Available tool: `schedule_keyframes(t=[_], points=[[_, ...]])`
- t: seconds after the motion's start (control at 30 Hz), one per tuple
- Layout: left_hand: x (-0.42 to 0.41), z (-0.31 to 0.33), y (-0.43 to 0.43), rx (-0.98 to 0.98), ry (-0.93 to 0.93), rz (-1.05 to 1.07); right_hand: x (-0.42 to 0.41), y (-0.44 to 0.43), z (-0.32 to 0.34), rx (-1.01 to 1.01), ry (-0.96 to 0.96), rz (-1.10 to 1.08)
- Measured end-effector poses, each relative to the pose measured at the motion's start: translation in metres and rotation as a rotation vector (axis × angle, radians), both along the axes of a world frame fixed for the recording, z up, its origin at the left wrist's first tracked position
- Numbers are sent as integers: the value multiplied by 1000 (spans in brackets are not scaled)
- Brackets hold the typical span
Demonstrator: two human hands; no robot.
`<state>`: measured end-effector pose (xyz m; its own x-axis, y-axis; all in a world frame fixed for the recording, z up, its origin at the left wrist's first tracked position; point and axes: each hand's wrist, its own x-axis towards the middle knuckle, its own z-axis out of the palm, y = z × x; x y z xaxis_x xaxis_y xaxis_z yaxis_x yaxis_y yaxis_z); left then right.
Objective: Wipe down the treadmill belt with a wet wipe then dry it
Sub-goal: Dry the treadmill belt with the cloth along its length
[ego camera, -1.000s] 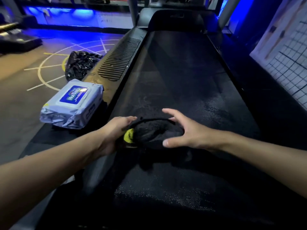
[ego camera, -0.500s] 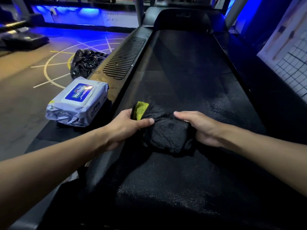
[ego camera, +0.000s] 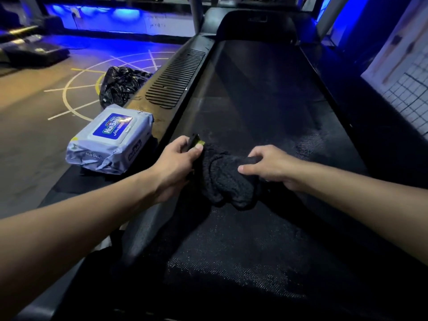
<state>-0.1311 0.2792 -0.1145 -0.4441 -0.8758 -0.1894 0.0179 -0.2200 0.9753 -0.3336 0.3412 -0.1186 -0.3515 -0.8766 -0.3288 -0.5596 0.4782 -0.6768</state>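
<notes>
Cloth [ego camera: 228, 181] on treadmill belt [ego camera: 254, 100]: probably soft, light, floppy. Pinched at yellow-tagged corner by left hand [ego camera: 178, 163], gripped with curled fingers by right hand [ego camera: 271, 165].

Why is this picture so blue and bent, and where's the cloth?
Head view: blue lights at the back tint floor and belt; the wide lens bows straight edges; the black cloth almost merges with the dark belt, only its yellow tag standing out.
</notes>
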Motion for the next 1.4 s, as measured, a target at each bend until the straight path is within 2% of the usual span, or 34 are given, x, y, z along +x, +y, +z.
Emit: schedule_keyframes(t=[0.03,0.1,0.17,0.2,0.27,0.3,0.37,0.47,0.57,0.63,0.73,0.87,0.97,1.03,1.13,1.2,1.23,1.33,1.4], points=[[-2,3,-3,-37,31,27,-1,-4,1,-100,-6,-11],[-4,9,-9,-79,115,121,-3,-7,6,-369,-140,-40],[-4,14,-17,19,142,159,-7,-11,12,-519,-189,-86],[-4,14,-19,140,103,131,-7,-13,11,-520,-196,-116],[-4,12,-18,335,-7,-1,-4,-16,2,-368,-295,-200],[-6,9,-15,351,-60,-52,-1,-17,-2,-269,-337,-251],[-12,3,-11,348,-128,-57,2,-18,-5,-164,-280,-312],[-18,-3,-11,375,-166,21,5,-16,5,-61,-234,-260],[-24,0,-11,403,-212,48,6,-22,5,-137,-231,-209],[-25,8,-14,413,-259,52,10,-28,12,-257,-388,-212],[-26,38,-35,292,-125,129,13,-40,42,-358,-735,-204],[-30,90,-61,-129,136,314,17,-59,97,-559,-930,-183],[-26,110,-57,-113,215,205,19,-58,115,-652,-1036,-218],[-19,93,-46,34,216,84,15,-44,98,-573,-1015,-264],[-10,41,-15,331,18,20,0,-16,41,-107,-766,-337],[-6,11,-3,435,-163,-12,-13,1,12,168,-594,-255],[-6,0,-4,401,-280,-30,-19,7,5,226,-521,-229],[-16,-21,-22,-31,-642,6,-36,17,7,286,-472,-138],[-25,-20,-27,-161,-745,-51,-43,17,16,377,-410,-20]])
